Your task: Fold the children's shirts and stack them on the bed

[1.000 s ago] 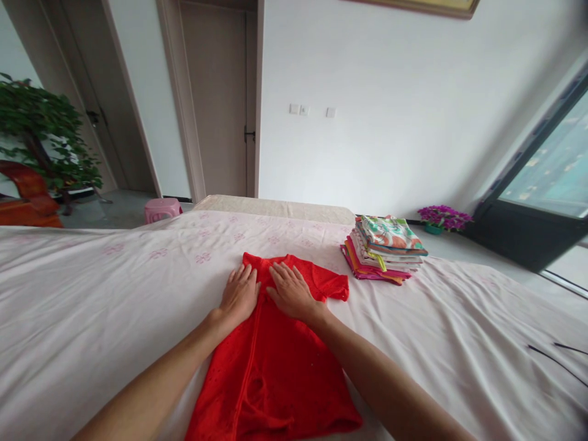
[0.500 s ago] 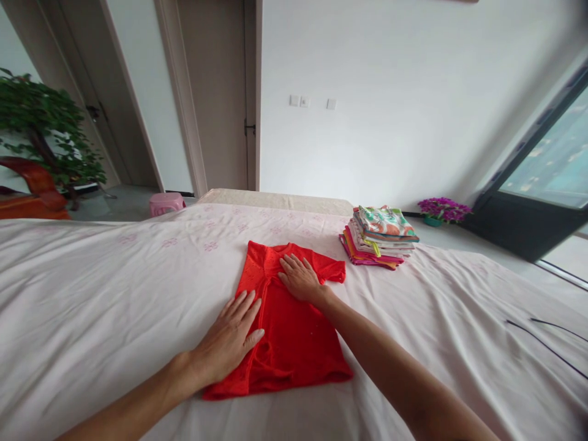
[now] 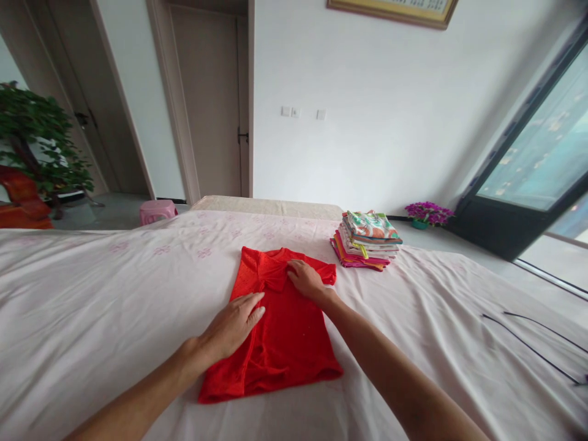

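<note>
A red short-sleeved shirt (image 3: 289, 331) lies on the bed sheet, its left side folded inward over the front. My left hand (image 3: 234, 324) rests over that folded edge, fingers stretched out and thumb apart, gripping nothing. Near the collar, my right hand (image 3: 305, 280) has its fingers bent and closed at the red cloth, beside the folded-in sleeve. Its thumb is hidden, as is the cloth under the palm. The shirt's other sleeve spreads out beyond this hand.
A stack of folded clothes (image 3: 367, 239) stands on the pale floral sheet (image 3: 138, 306), to the right. Dark cables (image 3: 528, 343) lie at the far right. Beyond the bed are a pink stool (image 3: 157, 211), a potted plant (image 3: 41, 141) and purple flowers (image 3: 429, 212).
My right hand has gone from flat with spread fingers to bent fingers at the shirt's upper part. My left hand's fingers have drawn closer together. The view has tilted upward slightly.
</note>
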Demonstrator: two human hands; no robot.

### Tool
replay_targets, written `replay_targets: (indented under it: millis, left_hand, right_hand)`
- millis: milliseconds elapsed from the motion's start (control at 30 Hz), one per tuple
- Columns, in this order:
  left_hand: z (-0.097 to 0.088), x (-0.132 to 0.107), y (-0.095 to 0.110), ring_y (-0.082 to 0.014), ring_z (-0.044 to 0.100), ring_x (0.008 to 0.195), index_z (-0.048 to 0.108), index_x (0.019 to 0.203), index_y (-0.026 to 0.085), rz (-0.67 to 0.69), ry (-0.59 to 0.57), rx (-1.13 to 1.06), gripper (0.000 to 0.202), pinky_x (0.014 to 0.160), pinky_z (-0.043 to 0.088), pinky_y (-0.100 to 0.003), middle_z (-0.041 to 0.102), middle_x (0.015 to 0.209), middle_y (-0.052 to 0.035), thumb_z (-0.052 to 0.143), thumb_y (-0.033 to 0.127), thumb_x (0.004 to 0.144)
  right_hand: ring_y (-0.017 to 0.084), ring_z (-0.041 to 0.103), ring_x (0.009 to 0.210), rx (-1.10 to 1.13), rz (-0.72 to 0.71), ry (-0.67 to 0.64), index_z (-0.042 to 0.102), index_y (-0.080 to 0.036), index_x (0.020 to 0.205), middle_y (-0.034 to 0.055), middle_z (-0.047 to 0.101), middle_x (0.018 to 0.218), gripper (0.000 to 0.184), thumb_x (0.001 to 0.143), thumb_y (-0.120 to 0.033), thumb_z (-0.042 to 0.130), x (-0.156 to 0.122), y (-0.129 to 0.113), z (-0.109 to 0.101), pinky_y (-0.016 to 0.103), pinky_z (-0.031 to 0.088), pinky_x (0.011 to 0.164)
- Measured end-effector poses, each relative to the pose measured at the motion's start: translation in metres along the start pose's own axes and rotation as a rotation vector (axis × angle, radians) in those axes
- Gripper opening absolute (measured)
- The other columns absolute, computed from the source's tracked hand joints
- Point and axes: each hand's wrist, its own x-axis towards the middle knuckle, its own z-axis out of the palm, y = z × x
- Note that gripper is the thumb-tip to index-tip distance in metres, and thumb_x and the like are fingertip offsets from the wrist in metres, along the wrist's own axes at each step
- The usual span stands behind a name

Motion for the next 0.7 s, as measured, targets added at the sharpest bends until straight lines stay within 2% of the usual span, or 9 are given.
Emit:
replay_targets:
  millis: [67,133,233,333,467,567,633,700]
  left_hand:
    - [-0.006,0.019,-0.004,-0.0194,0.047,0.136,0.052,0.140,0.015,-0.002,0.085,-0.012,0.056,0.116,0.033,-0.035,0.054,0.145,-0.0117,0.026,0.044,0.100]
    - [-0.007,0.044,-0.009,-0.0218,0.041,0.141,0.052,0.140,0.014,0.032,0.160,0.038,0.055,0.118,0.030,-0.039,0.051,0.147,-0.0126,0.029,0.044,0.100]
    - [0.002,0.082,-0.016,-0.0257,0.031,0.146,0.045,0.146,0.014,0.091,0.227,0.120,0.059,0.120,0.026,-0.045,0.041,0.154,-0.0143,0.032,0.047,0.099]
    - [0.024,0.108,-0.022,-0.0295,0.026,0.148,0.040,0.150,0.019,0.137,0.152,0.182,0.061,0.119,0.025,-0.050,0.033,0.158,-0.0143,0.036,0.051,0.097]
    - [0.046,0.116,-0.028,-0.0319,0.027,0.147,0.042,0.148,0.025,0.135,0.015,0.204,0.061,0.119,0.019,-0.058,0.034,0.158,-0.0134,0.042,0.054,0.095]
    - [0.046,0.113,-0.031,-0.0294,0.029,0.147,0.050,0.143,0.023,0.147,0.056,0.016,0.059,0.120,0.019,-0.054,0.037,0.157,-0.0125,0.042,0.055,0.095]
    - [0.042,0.113,-0.029,-0.0274,0.036,0.143,0.058,0.136,0.020,0.131,0.155,-0.249,0.056,0.120,0.023,-0.048,0.046,0.151,-0.0126,0.043,0.055,0.094]
    - [0.037,0.114,-0.024,-0.0267,0.046,0.136,0.061,0.131,0.018,0.056,0.245,-0.625,0.056,0.117,0.031,-0.045,0.055,0.143,-0.0132,0.047,0.055,0.093]
  right_hand:
    - [0.023,0.053,0.124,-0.061,0.143,0.109,0.055,-0.023,0.137,0.0089,0.057,0.139,0.044,0.095,-0.025,0.041,0.001,0.016,-0.013,0.034,0.040,0.101]
    - [0.026,0.053,0.122,-0.165,0.291,0.180,0.054,-0.022,0.136,0.0123,0.058,0.134,0.044,0.094,-0.022,0.041,0.003,0.035,-0.025,0.037,0.041,0.099]
    - [0.030,0.052,0.122,-0.283,0.479,0.148,0.056,-0.016,0.132,0.0182,0.059,0.130,0.042,0.093,-0.025,0.045,0.005,0.061,-0.036,0.041,0.041,0.096]
    - [0.032,0.053,0.121,-0.309,0.565,0.040,0.064,-0.014,0.121,0.0194,0.061,0.126,0.039,0.089,-0.033,0.051,0.007,0.080,-0.040,0.041,0.043,0.093]
    - [0.031,0.061,0.110,-0.279,0.561,-0.046,0.071,-0.019,0.108,0.0153,0.067,0.117,0.033,0.083,-0.035,0.056,0.007,0.092,-0.045,0.036,0.047,0.084]
    - [0.028,0.064,0.102,-0.215,0.562,-0.022,0.072,-0.018,0.102,0.0135,0.070,0.109,0.030,0.081,-0.033,0.057,0.012,0.088,-0.054,0.032,0.047,0.077]
    - [0.025,0.066,0.090,-0.060,0.530,0.028,0.071,-0.016,0.094,0.0111,0.071,0.094,0.026,0.080,-0.034,0.059,0.020,0.075,-0.059,0.029,0.046,0.069]
    - [0.019,0.064,0.071,0.226,0.455,0.047,0.068,-0.013,0.085,0.0067,0.067,0.075,0.023,0.080,-0.035,0.059,0.031,0.049,-0.062,0.024,0.043,0.058]
